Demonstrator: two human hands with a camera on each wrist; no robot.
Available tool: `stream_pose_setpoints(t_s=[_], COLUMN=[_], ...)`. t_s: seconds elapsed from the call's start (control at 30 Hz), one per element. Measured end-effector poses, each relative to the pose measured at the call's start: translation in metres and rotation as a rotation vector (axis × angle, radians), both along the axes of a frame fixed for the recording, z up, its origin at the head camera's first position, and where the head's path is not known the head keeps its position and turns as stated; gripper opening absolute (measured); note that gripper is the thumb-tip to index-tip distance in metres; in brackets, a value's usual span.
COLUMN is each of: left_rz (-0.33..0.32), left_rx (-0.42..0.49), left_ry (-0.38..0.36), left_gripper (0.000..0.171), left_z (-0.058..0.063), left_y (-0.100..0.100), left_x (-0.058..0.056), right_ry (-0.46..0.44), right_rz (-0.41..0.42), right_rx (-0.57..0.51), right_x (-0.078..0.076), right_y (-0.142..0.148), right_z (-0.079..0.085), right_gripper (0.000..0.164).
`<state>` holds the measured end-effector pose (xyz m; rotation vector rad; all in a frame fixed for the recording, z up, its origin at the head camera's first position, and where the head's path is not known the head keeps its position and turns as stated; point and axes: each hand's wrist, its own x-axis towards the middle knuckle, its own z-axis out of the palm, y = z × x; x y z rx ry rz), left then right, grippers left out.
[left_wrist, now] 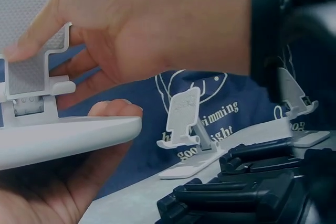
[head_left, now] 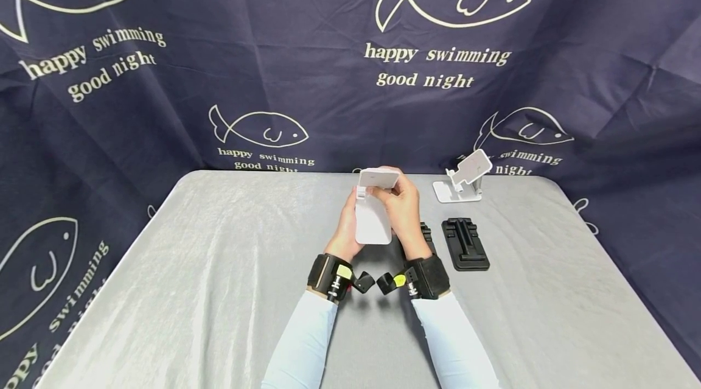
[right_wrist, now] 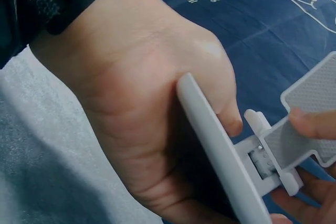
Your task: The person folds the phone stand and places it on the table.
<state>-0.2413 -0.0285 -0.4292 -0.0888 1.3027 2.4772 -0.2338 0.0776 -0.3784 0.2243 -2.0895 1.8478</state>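
A white folding phone stand is held up over the middle of the table, its flat base towards the head camera and its upper plate tilted up from it. My left hand grips the base by its edge, fingers wrapped behind it, as the right wrist view shows. On the upper plate, my right hand pinches with the thumb on the textured face and the fingers behind. A hinge between base and plate shows in the left wrist view.
Right of the hands, a black folded phone stand lies flat. Another black stand is partly hidden by the right wrist. Behind them an unfolded white stand stands upright near the back edge. A dark printed curtain hangs behind the grey-covered table.
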Motion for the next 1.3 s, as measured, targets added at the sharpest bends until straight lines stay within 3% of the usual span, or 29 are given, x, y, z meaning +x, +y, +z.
stream_pose_setpoints(t_s=[0.17, 0.33, 0.43, 0.57, 0.77, 1.17, 1.3], left_rz=[-0.030, -0.113, -0.139, -0.157, -0.168, -0.231, -0.180], left_rx=[0.057, 0.139, 0.146, 0.175, 0.208, 0.241, 0.263], left_ry=[0.024, 0.059, 0.054, 0.064, 0.079, 0.056, 0.012], left_gripper=[0.057, 0.058, 0.059, 0.060, 0.063, 0.072, 0.068], left_z=[0.005, 0.013, 0.016, 0.016, 0.013, 0.012, 0.014], left_y=[-0.006, -0.011, -0.013, -0.015, -0.018, -0.022, -0.021], left_x=[0.003, 0.007, 0.008, 0.008, 0.007, 0.005, 0.005], right_ry=[0.042, 0.174, 0.234, 0.231, 0.218, 0.202, 0.182], right_rz=[0.095, 0.197, 0.229, 0.223, 0.211, 0.236, 0.298], right_rx=[0.030, 0.031, 0.061, 0.133, 0.207, 0.202, 0.187], right_x=[0.004, 0.019, 0.028, 0.035, 0.039, 0.040, 0.032], right_y=[0.003, 0.003, 0.003, 0.002, 0.001, 0.004, 0.006], right_z=[0.006, 0.029, 0.042, 0.051, 0.054, 0.056, 0.044], right_gripper=[0.042, 0.059, 0.059, 0.052, 0.037, 0.020, 0.012])
